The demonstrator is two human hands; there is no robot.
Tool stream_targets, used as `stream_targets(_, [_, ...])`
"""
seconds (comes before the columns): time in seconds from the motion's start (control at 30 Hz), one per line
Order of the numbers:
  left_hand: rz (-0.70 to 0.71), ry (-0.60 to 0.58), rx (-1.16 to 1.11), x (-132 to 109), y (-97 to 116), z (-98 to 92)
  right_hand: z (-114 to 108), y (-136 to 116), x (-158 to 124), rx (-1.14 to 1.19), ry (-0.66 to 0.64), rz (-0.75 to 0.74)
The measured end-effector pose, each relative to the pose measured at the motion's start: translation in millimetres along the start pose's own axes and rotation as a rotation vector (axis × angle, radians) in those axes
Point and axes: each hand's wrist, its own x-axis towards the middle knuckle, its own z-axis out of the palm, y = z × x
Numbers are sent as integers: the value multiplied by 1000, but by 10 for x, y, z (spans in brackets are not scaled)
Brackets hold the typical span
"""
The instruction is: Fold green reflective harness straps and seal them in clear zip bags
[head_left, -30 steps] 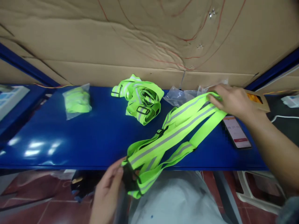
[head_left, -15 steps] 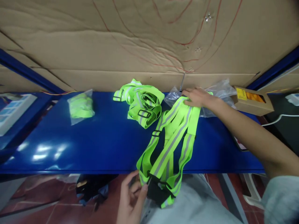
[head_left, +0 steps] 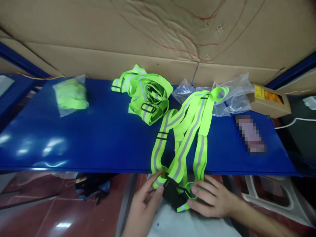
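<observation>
A neon-green reflective vest (head_left: 182,144) of elastic straps with grey stripes and black buckles lies stretched over the front edge of the blue table. Its lower end, with a black patch (head_left: 174,194), hangs over the edge in front of my body. My left hand (head_left: 149,197) pinches the green strap at the left of this patch between thumb and fingers. On the other side, my right hand (head_left: 212,197) has its fingers curled around the strap end by the patch; part of the grip is hidden. A second, bundled vest (head_left: 150,95) lies behind, to the left.
A bagged green vest (head_left: 70,95) is at the table's left. Crumpled clear plastic bags (head_left: 239,98), a cardboard box (head_left: 271,102) and a blurred-out phone-like item (head_left: 251,135) are at the right. A cardboard wall (head_left: 98,59) stands behind the blue table (head_left: 98,144).
My right hand has left the far end of the vest and come down to its near end. My left hand keeps its pinch. The view has shifted slightly.
</observation>
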Motion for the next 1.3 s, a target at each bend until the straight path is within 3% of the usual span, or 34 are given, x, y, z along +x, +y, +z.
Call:
stream_targets(0.07, [9, -24, 28, 36, 54, 98, 132, -51, -92, 26, 30, 39])
stream_targets(0.13, [37, -120, 97, 48, 86, 158, 172, -39, -76, 58, 41, 28])
stream_targets(0.23, [185, -286, 346, 15, 117, 90, 125, 38, 35, 107, 74, -28])
stream_targets(0.3, [452, -285, 568, -6, 156, -57, 65, 101, 101, 143, 110, -47])
stream_targets(0.4, [985, -95, 868, 62, 252, -297, -23, 175, 147, 156, 137, -48])
stream_targets(0.47, [1247, 9, 1034, 208, 323, -383, -67, 199, 150, 146, 150, -58])
stream_targets(0.53, [1386, -72, 1189, 422, 399, -375, -97, 204, 140, 132, 153, -77])
stream_targets(0.7, [1501, -596, 1394, 959, 741, -8, -129, 179, 84, 52, 146, -152])
stream_targets(0.8, [1590, -829, 1328, 1136, 1044, 318, -151, 172, 63, 23, 143, -199])
stream_targets(0.9, [1537, -997, 1289, 1298, 1291, 558, -213, 185, 101, 15, 145, -230])
stream_targets(1.0, [1429, -1018, 1282, 1529, 1410, 608, -298, 224, 167, 28, 156, -205])
stream_targets(1.13, [1368, -898, 1291, 1798, 1403, 444, -348, 301, 204, 38, 95, -254])
stream_targets(1.3, [1639, -772, 1442, 1897, 1367, 290, -321, 347, 238, 121, -4, -242])
